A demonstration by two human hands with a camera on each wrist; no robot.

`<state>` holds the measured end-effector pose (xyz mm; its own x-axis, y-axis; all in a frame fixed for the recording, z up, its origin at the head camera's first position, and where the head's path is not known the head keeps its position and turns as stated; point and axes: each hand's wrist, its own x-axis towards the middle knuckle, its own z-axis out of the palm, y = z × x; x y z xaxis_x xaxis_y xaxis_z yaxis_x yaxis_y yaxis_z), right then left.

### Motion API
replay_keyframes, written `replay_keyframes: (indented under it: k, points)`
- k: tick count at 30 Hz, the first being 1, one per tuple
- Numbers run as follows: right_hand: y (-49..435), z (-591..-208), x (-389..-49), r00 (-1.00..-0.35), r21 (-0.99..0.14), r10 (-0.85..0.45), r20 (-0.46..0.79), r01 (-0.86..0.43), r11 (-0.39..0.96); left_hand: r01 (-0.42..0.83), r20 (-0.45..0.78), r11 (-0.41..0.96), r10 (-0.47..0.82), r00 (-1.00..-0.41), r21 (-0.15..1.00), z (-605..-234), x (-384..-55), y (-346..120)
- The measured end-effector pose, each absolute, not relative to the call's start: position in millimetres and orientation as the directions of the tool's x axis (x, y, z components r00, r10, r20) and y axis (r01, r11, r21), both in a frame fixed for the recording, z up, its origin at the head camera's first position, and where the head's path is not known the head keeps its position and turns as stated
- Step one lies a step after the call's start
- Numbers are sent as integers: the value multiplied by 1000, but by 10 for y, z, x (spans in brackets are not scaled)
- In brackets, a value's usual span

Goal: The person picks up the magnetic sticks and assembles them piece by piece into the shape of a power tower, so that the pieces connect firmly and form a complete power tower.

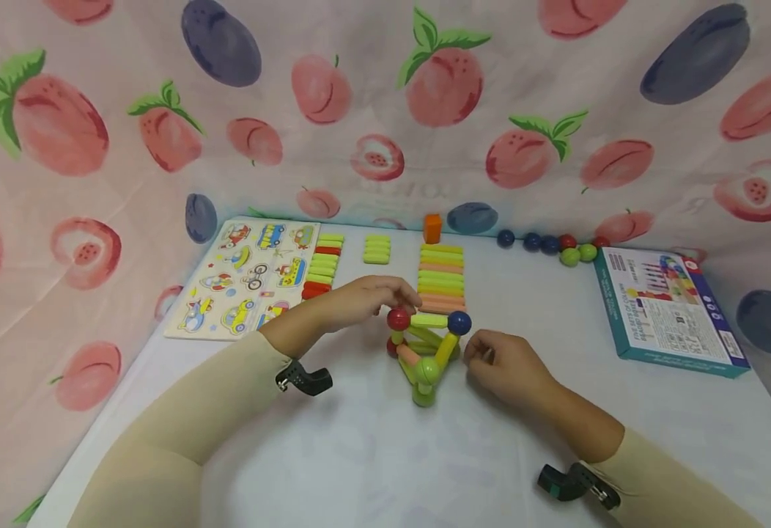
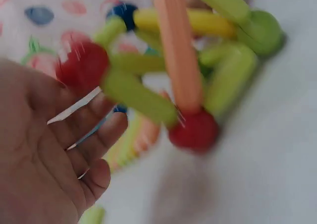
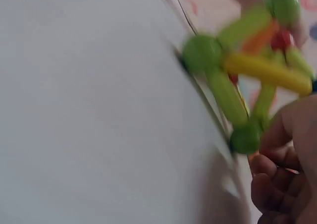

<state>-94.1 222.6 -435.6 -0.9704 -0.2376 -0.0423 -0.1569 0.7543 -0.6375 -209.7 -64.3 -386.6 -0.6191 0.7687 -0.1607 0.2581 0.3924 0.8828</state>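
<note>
Stick-and-ball frame (image 1: 428, 368) stands on the tabletop (image 1: 359, 458) between the left hand (image 1: 367, 301), fingers apart beside a red ball (image 1: 399, 319), and the right hand (image 1: 509, 369), fingers loosely curled near a green ball (image 3: 245, 138); light, even support from both sides is advised.

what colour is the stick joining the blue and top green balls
The stick is yellow, clearest in the head view.

A pale picture board (image 1: 270, 253) lies flat on the left of the white table (image 1: 372, 469), printed with vehicles, among them a bicycle, a bus and a yellow car; a small orange block (image 1: 432, 229) stands at the back, near the patterned cloth (image 1: 359, 37), which shows pink fruit, green leaves and dark blue fruit; a teal-sided box (image 1: 672, 312) lies at the right, its printed face up, a purple strip along one edge.
</note>
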Motion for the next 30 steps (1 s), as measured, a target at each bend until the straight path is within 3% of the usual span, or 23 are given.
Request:
replay_keyframes:
  k: [4, 8, 15, 20, 25, 28, 30]
  points:
    - [2014, -4348, -600, -961, -528, -264, -82, -183, 829, 349, -181, 442, 795, -580, 826, -4167, -2031, -787]
    - [1830, -4386, -470, -969, -473, -229, -92, -160, 866, 432, -152, 482, 782, -604, 762, -4298, -1904, -851]
    - [1976, -4398, -583, -979, -573, -198, -56, -131, 809, 431, -143, 533, 734, -664, 728, -4291, -1489, -910]
    - [2155, -4415, -777, -971, -672, -236, -25, -158, 723, 469, -21, 521, 685, -728, 713, -4383, -1131, -777]
    - [2235, -4421, -965, -964, -715, -263, -41, -156, 682, 426, 39, 520, 600, -799, 740, -4489, -965, -592]
    - [2256, -4414, -1012, -962, -719, -265, -60, -143, 680, 406, 20, 501, 611, -791, 764, -4487, -977, -554]
    - [2264, -4413, -1023, -961, -723, -268, -68, -138, 677, 388, -51, 485, 673, -738, 784, -4425, -1077, -611]
